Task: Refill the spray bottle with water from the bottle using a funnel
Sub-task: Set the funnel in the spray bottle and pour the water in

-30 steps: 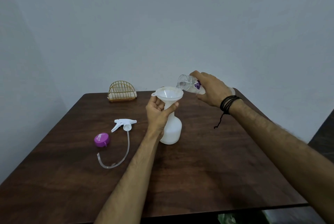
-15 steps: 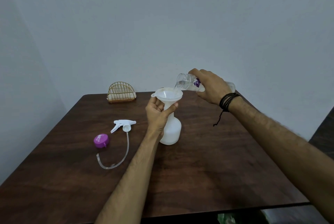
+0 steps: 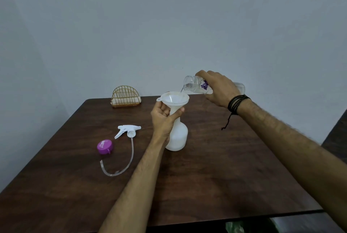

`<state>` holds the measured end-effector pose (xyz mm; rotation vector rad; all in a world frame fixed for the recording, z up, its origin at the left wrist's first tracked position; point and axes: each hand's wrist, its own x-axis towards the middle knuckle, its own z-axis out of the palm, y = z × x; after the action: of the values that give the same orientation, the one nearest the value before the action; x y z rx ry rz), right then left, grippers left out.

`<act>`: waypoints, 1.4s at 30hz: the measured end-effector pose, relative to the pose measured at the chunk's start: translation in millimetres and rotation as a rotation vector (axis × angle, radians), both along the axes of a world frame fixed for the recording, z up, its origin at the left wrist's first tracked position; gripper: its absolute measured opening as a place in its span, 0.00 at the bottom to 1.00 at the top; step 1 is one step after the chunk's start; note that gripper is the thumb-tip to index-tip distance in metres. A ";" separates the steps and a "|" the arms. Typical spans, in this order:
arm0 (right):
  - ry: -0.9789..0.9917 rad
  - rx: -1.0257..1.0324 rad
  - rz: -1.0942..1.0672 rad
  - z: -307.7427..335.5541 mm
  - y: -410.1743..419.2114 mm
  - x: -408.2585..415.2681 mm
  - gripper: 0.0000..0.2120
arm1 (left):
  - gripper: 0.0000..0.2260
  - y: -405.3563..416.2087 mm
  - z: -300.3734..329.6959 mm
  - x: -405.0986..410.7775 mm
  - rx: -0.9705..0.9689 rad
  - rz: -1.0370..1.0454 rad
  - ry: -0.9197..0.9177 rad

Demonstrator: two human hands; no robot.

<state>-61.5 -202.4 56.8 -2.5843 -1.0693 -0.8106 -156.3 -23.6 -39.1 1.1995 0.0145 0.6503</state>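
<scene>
A white spray bottle (image 3: 178,137) stands upright near the middle of the dark wooden table (image 3: 216,176), with a white funnel (image 3: 173,98) seated in its neck. My left hand (image 3: 163,120) grips the neck just under the funnel. My right hand (image 3: 217,88) holds a clear water bottle (image 3: 195,84) with a purple mark, tipped almost level, mouth over the funnel's right rim. A thin stream of water falls from the mouth into the funnel.
The white trigger sprayer head (image 3: 127,130) with its long clear tube lies on the table to the left. A purple cap (image 3: 104,146) lies beside it. A gold wire holder (image 3: 125,97) stands at the table's far edge.
The water bottle has tipped a little further and its mouth has come over the funnel's rim, and water now runs out. My left hand keeps its hold on the neck.
</scene>
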 end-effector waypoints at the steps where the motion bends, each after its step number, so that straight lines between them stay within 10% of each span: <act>1: -0.002 0.000 0.000 0.2 -0.1 0.1 0.24 | 0.31 -0.1 0.2 -0.2 -0.001 -0.001 0.001; 42: -0.062 -0.023 -0.012 3.7 1.5 -1.4 0.29 | 0.31 0.2 0.5 -0.2 -0.013 0.002 0.002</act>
<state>-62.8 -200.9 60.5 -2.6024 -1.0871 -0.8924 -156.5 -23.4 -38.6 1.1881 0.0215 0.6504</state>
